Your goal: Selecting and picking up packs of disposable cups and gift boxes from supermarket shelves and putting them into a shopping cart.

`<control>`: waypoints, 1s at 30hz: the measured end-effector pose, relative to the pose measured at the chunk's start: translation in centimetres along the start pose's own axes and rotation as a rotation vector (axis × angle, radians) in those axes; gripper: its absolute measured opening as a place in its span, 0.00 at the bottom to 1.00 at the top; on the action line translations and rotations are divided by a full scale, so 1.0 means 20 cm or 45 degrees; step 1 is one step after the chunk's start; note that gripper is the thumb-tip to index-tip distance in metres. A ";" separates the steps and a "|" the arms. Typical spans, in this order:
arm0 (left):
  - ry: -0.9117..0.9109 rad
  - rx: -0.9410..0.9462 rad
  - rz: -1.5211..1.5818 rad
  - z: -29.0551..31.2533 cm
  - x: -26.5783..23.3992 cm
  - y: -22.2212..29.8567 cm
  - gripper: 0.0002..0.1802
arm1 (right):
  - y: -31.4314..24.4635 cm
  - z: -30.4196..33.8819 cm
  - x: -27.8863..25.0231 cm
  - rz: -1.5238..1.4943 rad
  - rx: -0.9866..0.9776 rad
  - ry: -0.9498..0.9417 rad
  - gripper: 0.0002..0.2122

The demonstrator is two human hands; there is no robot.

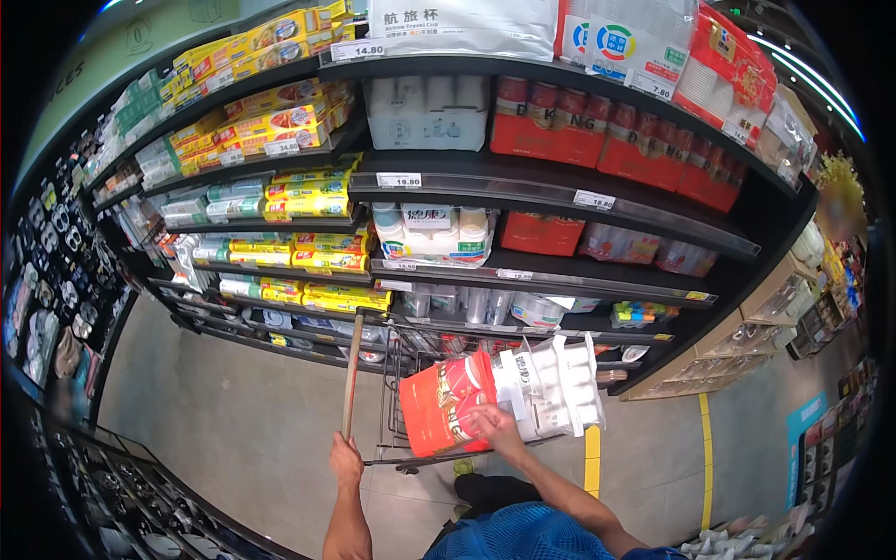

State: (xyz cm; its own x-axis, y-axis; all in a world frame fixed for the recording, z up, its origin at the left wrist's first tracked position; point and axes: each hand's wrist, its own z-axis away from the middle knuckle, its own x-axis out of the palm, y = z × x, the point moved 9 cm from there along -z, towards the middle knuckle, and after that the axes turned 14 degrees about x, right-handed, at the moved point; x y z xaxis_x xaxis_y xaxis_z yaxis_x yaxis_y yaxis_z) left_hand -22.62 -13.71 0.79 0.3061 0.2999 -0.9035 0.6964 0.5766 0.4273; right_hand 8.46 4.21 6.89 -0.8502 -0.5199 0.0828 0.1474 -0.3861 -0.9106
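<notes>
My left hand (346, 459) is closed around the near end of a long tan bar (353, 373), which looks like the handle of a black wire shopping cart (393, 411). On top of the cart lies a red pack of paper cups (425, 411). My right hand (497, 429) has its fingers curled and pinching at that pack's right side. Against the red pack rests a clear-wrapped pack of white cups (569, 383), its stacks lying toward the right. The cart's lower part is mostly hidden under the packs.
Ahead stands a black shelf unit (523, 177) with more red cup packs (546, 121), white cup packs (429, 112) and yellow boxes (271, 131). Slippers (70, 243) hang at the left. Wooden bins (747, 341) stand right. Yellow lines (707, 457) mark the grey floor.
</notes>
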 end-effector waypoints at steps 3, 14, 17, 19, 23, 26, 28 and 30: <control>0.019 -0.005 0.001 -0.04 -0.03 -0.03 0.12 | -0.15 -0.12 -0.03 -0.176 -0.001 0.037 0.10; 0.029 0.019 -0.013 -0.15 -0.05 -0.22 0.15 | -0.86 -0.58 -0.28 0.115 -0.643 0.360 0.34; 0.024 0.013 -0.089 -0.16 -0.10 -0.21 0.15 | -1.03 -0.73 -0.28 0.198 -0.677 0.380 0.38; 0.001 0.000 -0.078 -0.19 -0.08 -0.26 0.15 | -1.15 -0.84 -0.30 0.248 -0.696 0.438 0.40; -0.066 0.020 -0.120 -0.24 -0.08 -0.24 0.14 | -1.40 -0.98 -0.47 0.418 -0.648 0.772 0.37; -0.063 -0.041 -0.054 -0.24 -0.10 -0.29 0.14 | -1.50 -0.97 -0.41 0.481 -0.461 0.879 0.28; -0.062 -0.036 -0.038 -0.24 -0.09 -0.32 0.14 | -1.57 -0.97 -0.37 0.310 -0.668 0.766 0.20; -0.064 -0.036 -0.022 -0.27 -0.09 -0.32 0.14 | -1.53 -1.06 -0.46 0.242 -0.605 0.746 0.17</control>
State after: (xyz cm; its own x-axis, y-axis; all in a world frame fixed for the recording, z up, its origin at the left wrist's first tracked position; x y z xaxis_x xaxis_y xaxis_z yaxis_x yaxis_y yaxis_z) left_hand -31.09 -13.90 -0.05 0.3269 0.2520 -0.9108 0.6834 0.6026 0.4120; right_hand 1.09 36.90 25.47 -0.9800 -0.0053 -0.1991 0.1974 0.1060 -0.9746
